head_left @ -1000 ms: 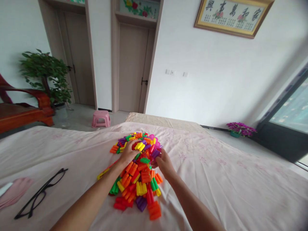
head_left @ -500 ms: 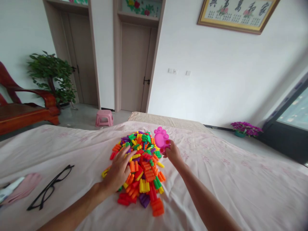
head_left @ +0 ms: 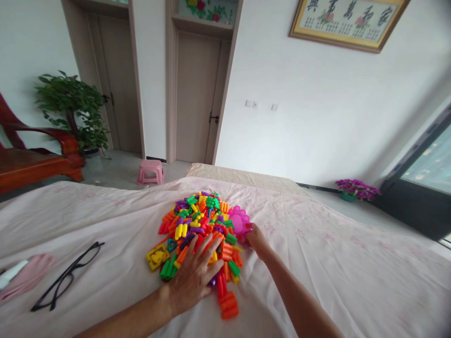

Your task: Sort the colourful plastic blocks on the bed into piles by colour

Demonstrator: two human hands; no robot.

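A heap of coloured plastic building blocks (head_left: 197,217) lies on the pale sheet in the middle of the view. My left hand (head_left: 195,270) rests over the near part of the heap, fingers spread and touching blocks. At the right edge of the heap, my right hand (head_left: 256,241) grips a pink plastic piece with a scalloped, rounded rim (head_left: 239,220); its exact kind I cannot make out. A yellow square piece (head_left: 158,257) sits at the heap's left side. Closest to me lies an orange block (head_left: 229,305), joined or touching a red one.
Black-framed glasses (head_left: 68,277) lie on the sheet (head_left: 334,272) to the left, near a pink cloth (head_left: 31,274) with a white tube (head_left: 12,273). Beyond the sheet are a pink stool (head_left: 151,172), a wooden chair (head_left: 38,164) and purple flowers (head_left: 357,188).
My left hand has moved right and nearer to me across the heap, uncovering the yellow square piece. My right hand has lowered the pink piece against the heap's right side.
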